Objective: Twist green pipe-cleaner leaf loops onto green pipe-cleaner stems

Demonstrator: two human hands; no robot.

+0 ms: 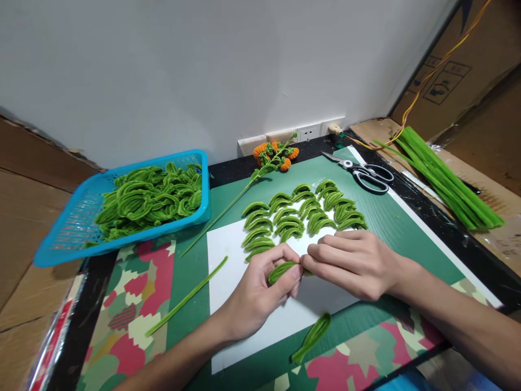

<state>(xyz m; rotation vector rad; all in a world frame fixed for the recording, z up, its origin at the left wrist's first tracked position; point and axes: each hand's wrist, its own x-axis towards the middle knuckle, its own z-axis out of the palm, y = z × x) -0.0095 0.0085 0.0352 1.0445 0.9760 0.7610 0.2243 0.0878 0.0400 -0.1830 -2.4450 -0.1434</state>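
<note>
My left hand [264,288] pinches a looped green pipe-cleaner leaf [280,271] between thumb and fingers. Meeting it from the right, my right hand [354,263] has its fingertips closed on the end of the same leaf, partly hidden by the fingers. Both hands are above a white sheet of paper [234,320]. Several finished curved leaves [288,224] lie in columns just beyond my fingers. One more folded leaf [311,338] rests near me at the sheet's lower edge, and a single straight green pipe cleaner [187,296] lies to the left.
A blue plastic basket [209,190] full of green leaves stands at the left. Behind the sheet are a stem with orange flowers [277,156] and scissors [362,171]. A bundle of green pipe cleaners [448,176] lies at right, near cardboard. Wall sockets [308,133] and a yellow cord [419,89] are behind.
</note>
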